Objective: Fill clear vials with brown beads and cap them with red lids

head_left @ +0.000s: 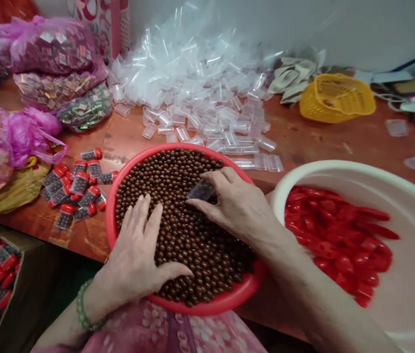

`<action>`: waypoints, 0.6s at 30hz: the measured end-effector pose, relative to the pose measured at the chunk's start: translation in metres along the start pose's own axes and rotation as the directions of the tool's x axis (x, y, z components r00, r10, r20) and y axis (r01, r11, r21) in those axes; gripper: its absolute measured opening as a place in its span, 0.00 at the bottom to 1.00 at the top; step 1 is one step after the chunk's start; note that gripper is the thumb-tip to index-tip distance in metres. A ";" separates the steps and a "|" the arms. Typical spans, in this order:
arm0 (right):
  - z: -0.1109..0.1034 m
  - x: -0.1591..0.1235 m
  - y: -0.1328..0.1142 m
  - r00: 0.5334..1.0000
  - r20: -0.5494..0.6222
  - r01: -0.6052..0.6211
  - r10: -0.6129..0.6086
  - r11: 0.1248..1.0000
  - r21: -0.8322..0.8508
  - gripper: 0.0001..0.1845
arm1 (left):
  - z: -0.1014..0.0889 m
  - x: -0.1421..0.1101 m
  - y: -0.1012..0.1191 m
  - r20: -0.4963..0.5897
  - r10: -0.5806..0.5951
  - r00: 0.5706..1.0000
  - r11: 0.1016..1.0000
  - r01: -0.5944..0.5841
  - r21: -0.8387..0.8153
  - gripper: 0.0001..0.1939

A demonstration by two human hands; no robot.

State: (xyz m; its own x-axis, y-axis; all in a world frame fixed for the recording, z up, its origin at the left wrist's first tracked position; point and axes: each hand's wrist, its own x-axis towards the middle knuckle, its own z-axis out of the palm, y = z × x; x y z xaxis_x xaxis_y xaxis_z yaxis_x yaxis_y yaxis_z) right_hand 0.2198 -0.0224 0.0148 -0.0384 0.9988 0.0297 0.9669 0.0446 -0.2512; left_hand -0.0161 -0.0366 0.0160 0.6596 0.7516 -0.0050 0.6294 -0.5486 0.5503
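Here in my red basin (111, 220), the brown balls (178, 171) are heaped wide, and my left hand (136, 250) lies palm down over the basin's near left part, fingers spread, gripping nothing. My right hand (240, 203) is over the basin's right half, and it's got a small clear container (200, 190) pinched between thumb and fingers, tilted, right at the balls; how full it is, I can't tell! Just left of the basin, there's a jumble of red-capped containers (80, 184) on the table (303, 142). Beyond the basin, a great heap of clear tubes (193, 98) spreads out, with a yellow basket (310, 105) farther back to the basin's right. And close by the basin's right side, a white tub (413, 274) holds red plastic pieces (325, 230)!
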 end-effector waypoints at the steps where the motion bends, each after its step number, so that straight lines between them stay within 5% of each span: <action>1: 0.000 0.000 -0.001 1.000 0.022 -0.020 0.021 1.000 -0.023 0.20 | 0.007 -0.001 0.001 0.010 0.005 1.000 0.999 -0.005 0.044 0.52; 13: -0.004 0.010 -0.016 0.912 0.409 -0.110 0.019 0.973 0.202 0.17 | 0.024 0.025 0.002 0.021 0.064 0.998 0.976 -0.067 0.206 0.41; 16: -0.003 0.014 -0.010 0.887 0.462 -0.214 0.004 0.890 0.403 0.21 | 0.027 0.029 0.000 0.001 0.087 0.996 0.984 -0.086 0.157 0.39; 18: -0.002 0.016 -0.007 0.840 0.542 -0.350 -0.021 0.744 0.570 0.24 | 0.026 0.030 -0.001 -0.010 0.093 0.996 0.990 -0.092 0.106 0.37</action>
State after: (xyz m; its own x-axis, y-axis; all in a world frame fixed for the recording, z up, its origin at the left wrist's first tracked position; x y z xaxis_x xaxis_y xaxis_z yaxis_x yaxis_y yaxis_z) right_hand 0.2132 -0.0063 0.0185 -0.1891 0.8483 -0.4946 0.5886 -0.3052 -0.7486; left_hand 0.0143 -0.0228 -0.0068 0.7111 0.7010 0.0547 0.6062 -0.6507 0.4573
